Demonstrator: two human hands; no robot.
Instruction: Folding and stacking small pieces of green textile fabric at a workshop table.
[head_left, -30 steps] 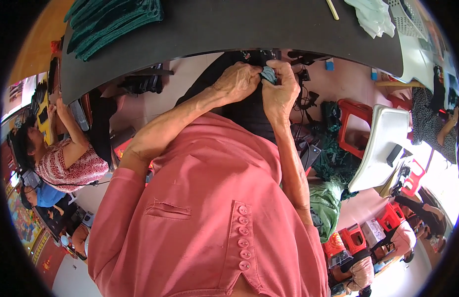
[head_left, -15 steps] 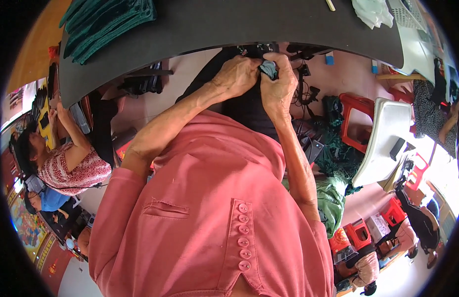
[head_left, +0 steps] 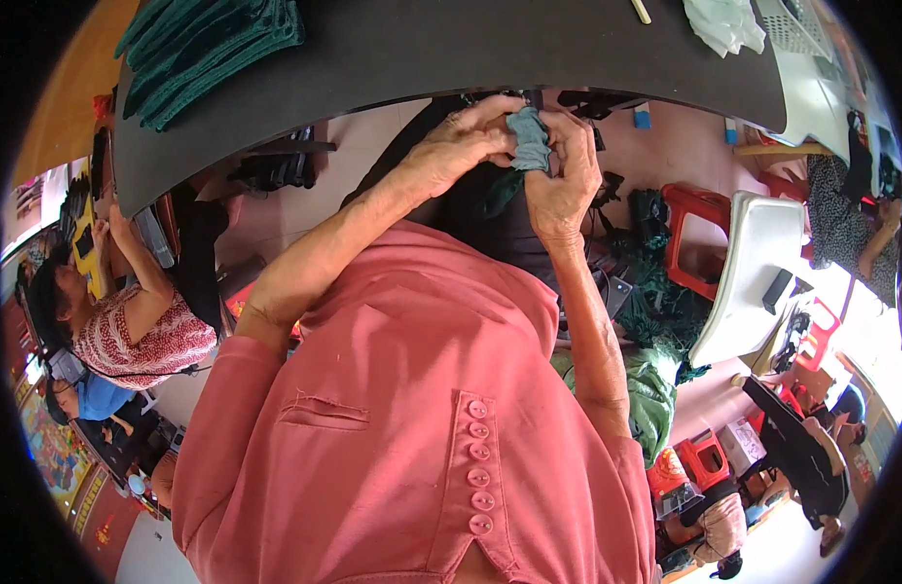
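A bunched piece of grey-green fabric [head_left: 529, 141] is held up at the near edge of the dark table, above my lap. My left hand [head_left: 463, 144] grips its left side with bent fingers. On its right side, my right hand [head_left: 566, 175] pinches it between thumb and curled fingers. A dark green velvety flap [head_left: 503, 195] hangs below the fabric, seemingly part of the same piece. Far left on the table lies a stack of dark green velvet pieces [head_left: 217, 58].
The black table [head_left: 422, 54] curves across the top. A crumpled pale plastic bag [head_left: 725, 24] and a white basket [head_left: 793, 27] are at far right. Red stools [head_left: 692, 238], a white chair [head_left: 753, 277] and green fabric heaps [head_left: 650, 399] stand to my right. Co-workers sit on both sides.
The fabric has turned in my fingers and shows a larger grey-green face, with a dark green flap now hanging below. My right hand has shifted slightly right and nearer. A person at far right has moved.
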